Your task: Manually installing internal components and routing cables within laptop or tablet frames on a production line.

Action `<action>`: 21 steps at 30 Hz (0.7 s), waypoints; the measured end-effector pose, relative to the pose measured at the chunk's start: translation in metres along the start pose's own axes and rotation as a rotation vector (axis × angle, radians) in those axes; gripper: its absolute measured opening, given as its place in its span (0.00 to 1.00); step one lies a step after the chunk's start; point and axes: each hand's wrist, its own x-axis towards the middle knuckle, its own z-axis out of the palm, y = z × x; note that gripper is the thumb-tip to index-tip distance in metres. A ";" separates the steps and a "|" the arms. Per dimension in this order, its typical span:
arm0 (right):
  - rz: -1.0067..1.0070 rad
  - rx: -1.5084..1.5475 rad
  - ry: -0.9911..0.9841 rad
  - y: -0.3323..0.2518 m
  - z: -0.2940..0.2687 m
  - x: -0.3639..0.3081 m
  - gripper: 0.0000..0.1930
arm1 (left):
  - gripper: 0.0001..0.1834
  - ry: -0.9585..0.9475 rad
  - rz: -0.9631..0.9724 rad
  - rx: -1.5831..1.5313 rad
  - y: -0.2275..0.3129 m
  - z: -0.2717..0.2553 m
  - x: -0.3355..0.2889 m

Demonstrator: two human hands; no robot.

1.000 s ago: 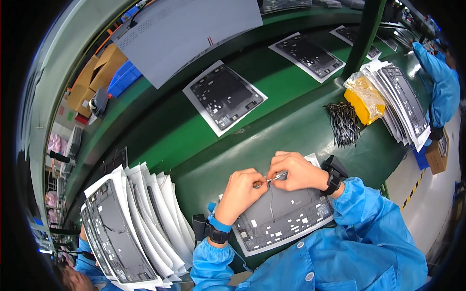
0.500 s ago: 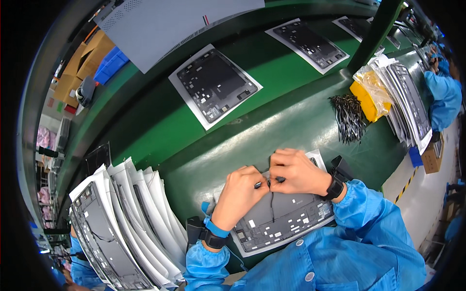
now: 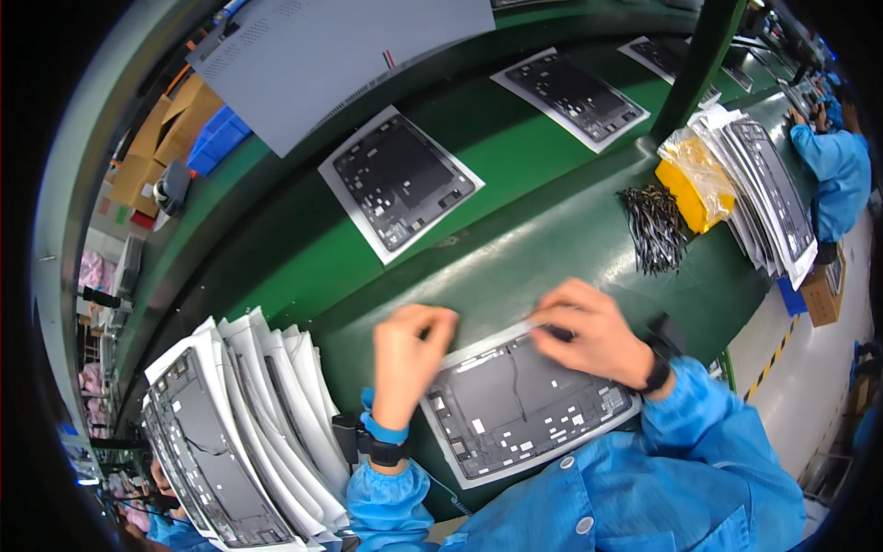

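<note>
In front of me a dark grey tablet-like panel [image 3: 579, 390] lies on a white sheet, with white patches on its near part. A thin black flex cable [image 3: 517, 386] runs down its middle. My left hand [image 3: 410, 354], a little blurred, is raised off the panel's far left corner, its fingertips pinched together; what they hold, if anything, is hidden. My right hand [image 3: 598, 333] is closed over the panel's far right part. A small black stick-like piece [image 3: 557, 333] shows between its thumb and fingers. A blue strap [image 3: 384, 429] circles my left wrist.
Panels between white sheets are stacked at left [image 3: 216, 451] and at right [image 3: 768, 184]. A heap of black flex cables [image 3: 654, 230] lies beside a yellow bin [image 3: 696, 189]. More panels [image 3: 403, 184] rest on the green belt. A green post [image 3: 704, 69] and a co-worker's blue sleeve [image 3: 828, 166] stand at far right.
My hands, together over the panel's far edge before, have parted: the left up and left, the right to the right. The cable's upper end, hidden under my fingers earlier, now shows on the panel.
</note>
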 end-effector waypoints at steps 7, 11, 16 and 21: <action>0.574 -0.443 0.145 -0.052 -0.039 -0.058 0.18 | 0.24 0.353 -0.662 0.443 -0.085 -0.047 0.112; 0.675 -0.499 0.026 -0.050 -0.032 -0.070 0.18 | 0.29 0.097 -0.815 0.174 -0.072 -0.041 0.150; 0.596 -0.656 -0.042 -0.041 -0.018 -0.073 0.12 | 0.26 0.056 -0.816 0.194 -0.103 -0.036 0.161; 0.465 -0.679 0.027 -0.018 -0.015 -0.073 0.08 | 0.18 0.064 -0.766 0.183 -0.105 -0.032 0.163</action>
